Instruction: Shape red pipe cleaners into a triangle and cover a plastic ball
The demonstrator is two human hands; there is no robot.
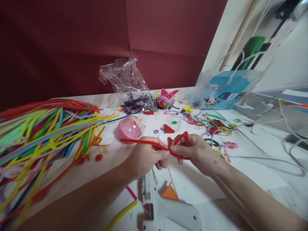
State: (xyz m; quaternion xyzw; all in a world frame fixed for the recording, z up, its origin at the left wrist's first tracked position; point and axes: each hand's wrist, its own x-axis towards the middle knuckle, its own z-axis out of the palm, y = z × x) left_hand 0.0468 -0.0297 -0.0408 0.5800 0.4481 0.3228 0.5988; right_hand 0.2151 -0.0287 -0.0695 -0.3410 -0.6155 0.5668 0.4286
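Note:
Both hands pinch one red pipe cleaner above the table. My left hand grips it near the middle, and its straight end sticks out to the left. My right hand holds the other part, which is bent into an angular loop around the fingers. Beyond the left hand sits a clear plastic ball with pink inside. Just past the hands lies a small red fuzzy triangle. Below them is a white glue gun with an orange stand piece beside it.
Many coloured pipe cleaners heap on the left. At the back are a clear plastic bag, a pink eared figure and a blue-and-white carrier bag. Loose scraps and a grey cable lie on the right.

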